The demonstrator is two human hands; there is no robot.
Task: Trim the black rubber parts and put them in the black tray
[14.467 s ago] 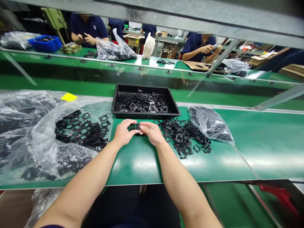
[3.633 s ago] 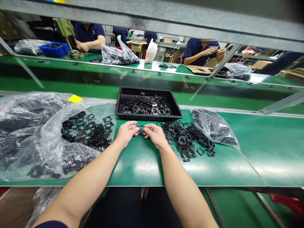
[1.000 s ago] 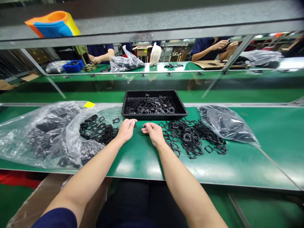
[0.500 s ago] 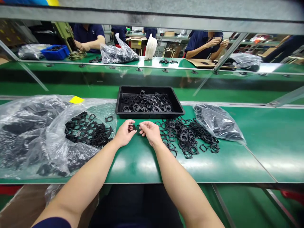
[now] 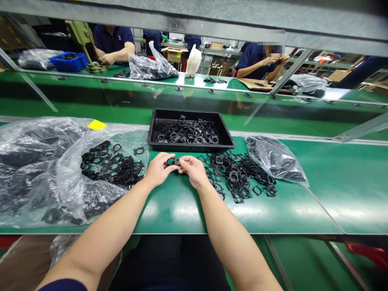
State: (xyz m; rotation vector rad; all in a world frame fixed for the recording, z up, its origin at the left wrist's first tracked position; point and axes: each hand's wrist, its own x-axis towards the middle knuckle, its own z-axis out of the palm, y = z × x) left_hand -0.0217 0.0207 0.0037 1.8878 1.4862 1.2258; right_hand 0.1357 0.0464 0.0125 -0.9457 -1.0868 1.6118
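Note:
Between thumb and fingers, my left hand [image 5: 160,169] pinches a black plastic ring part [image 5: 172,161] with a round hole. From the other side, my right hand [image 5: 192,169] is closed at the same part's edge, its fingertips meeting it; whether it also holds a smaller piece is hidden. Just beyond both hands stands a black tray [image 5: 190,148] with many such parts inside. To the right of my right hand lies a loose pile of black ring parts [image 5: 235,176]. Left of my left hand, an open clear plastic bag [image 5: 71,171] shows more black ring parts [image 5: 113,163].
A second clear bag [image 5: 275,159] of black parts lies right of the pile. A yellow tag [image 5: 97,124] sits on the left bag. Behind the green table [image 5: 333,182], a metal rail [image 5: 209,88] crosses, with co-workers, a blue bin [image 5: 69,62] and a press [image 5: 81,42] beyond.
My right hand has moved left to meet the ring part in my left hand, closing the small gap between them. The ring part is now turned more toward view.

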